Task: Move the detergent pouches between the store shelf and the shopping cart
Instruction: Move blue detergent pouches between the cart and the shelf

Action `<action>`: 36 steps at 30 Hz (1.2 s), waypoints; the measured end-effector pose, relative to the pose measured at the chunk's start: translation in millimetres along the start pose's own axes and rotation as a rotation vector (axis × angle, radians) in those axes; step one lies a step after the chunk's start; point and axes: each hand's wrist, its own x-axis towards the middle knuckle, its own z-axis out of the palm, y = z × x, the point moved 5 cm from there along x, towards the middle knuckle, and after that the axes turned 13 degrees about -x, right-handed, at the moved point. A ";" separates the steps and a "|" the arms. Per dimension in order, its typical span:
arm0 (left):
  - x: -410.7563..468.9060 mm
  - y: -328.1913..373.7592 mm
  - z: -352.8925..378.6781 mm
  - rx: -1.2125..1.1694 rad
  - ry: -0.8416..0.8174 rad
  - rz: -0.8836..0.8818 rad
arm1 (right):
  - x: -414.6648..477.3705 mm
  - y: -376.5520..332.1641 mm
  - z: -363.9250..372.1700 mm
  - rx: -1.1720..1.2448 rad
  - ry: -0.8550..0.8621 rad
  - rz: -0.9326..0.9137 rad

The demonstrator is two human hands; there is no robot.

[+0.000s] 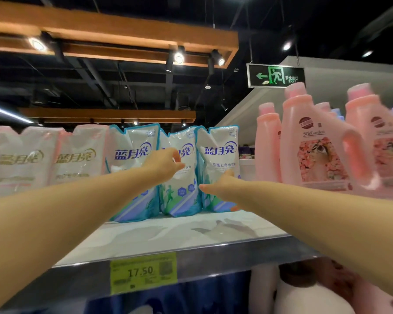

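Note:
Three white-and-teal detergent pouches stand upright side by side on the white top shelf (168,232): a left pouch (132,141), a middle pouch (179,196) and a right pouch (220,143). My left hand (166,164) reaches across the left pouch, its fingers apart at the middle pouch's upper part. Lower down, my right hand (220,184) lies against the front of the right pouch with the thumb spread; no grip is visible. The shopping cart is out of view.
Two pink-and-white pouches (50,155) stand left of the teal ones. Pink detergent bottles (315,143) crowd the shelf on the right. A yellow price tag (143,273) reading 17.50 is on the shelf's front rail. More goods sit on the shelf below.

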 end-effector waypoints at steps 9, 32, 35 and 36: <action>-40.6 -13.6 -28.5 0.013 -0.058 -0.008 | -39.1 -1.1 -6.3 -0.344 0.050 -0.064; -200.2 177.8 -8.4 -0.424 -0.124 0.096 | -245.2 88.7 -115.6 -0.340 0.371 -0.200; -242.1 230.0 23.6 -0.544 -0.148 0.099 | -304.4 148.9 -139.6 -0.462 0.428 -0.150; -256.9 247.1 36.9 -0.564 -0.163 0.103 | -324.3 170.4 -145.9 -0.514 0.436 -0.126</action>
